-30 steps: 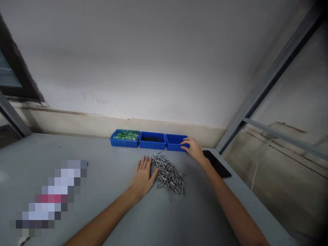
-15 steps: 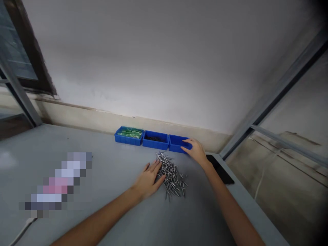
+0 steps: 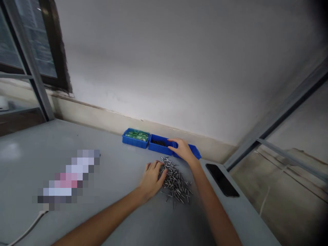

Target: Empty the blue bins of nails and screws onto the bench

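A heap of small metal pins lies on the grey table. My left hand rests at the heap's left edge with its fingers curled into the pins; whether it holds any is hidden. My right hand lies on the near rim of the rightmost blue bin, at the seam with the middle bin. That middle bin holds small dark parts. The left bin holds green parts.
A black phone lies near the table's right edge. A blurred patch and a white cable are on the left. A wall stands close behind the bins; a metal frame post rises at the right.
My left hand went from flat beside the heap to curled into its edge. My right hand slid left along the bin rim toward the middle bin. The view has swung rightward.
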Available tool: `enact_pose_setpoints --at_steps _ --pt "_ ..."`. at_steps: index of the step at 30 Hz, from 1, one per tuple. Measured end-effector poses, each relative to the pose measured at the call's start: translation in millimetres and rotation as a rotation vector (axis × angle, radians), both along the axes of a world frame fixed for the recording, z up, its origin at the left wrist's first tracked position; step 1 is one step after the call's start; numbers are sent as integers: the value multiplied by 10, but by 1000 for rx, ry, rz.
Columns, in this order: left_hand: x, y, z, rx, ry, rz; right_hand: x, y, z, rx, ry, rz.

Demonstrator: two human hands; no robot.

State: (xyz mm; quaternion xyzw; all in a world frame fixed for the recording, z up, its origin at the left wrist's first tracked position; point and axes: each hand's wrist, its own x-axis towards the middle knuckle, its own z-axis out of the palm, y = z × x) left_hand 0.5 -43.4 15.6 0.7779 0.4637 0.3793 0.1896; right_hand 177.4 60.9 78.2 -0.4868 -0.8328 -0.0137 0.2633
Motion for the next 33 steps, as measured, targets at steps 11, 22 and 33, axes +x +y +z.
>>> enact_pose_setpoints --at_steps 11,22,33 --pt "-46 160 -46 -93 -236 82 -153 82 -407 -79 -143 -117" --pt "-43 146 -62 -140 -294 58 -130 89 -421 -79 -98 -196" --pt "-138 353 -149 -177 -529 54 -132 -6 -254 -8 -27 -184"
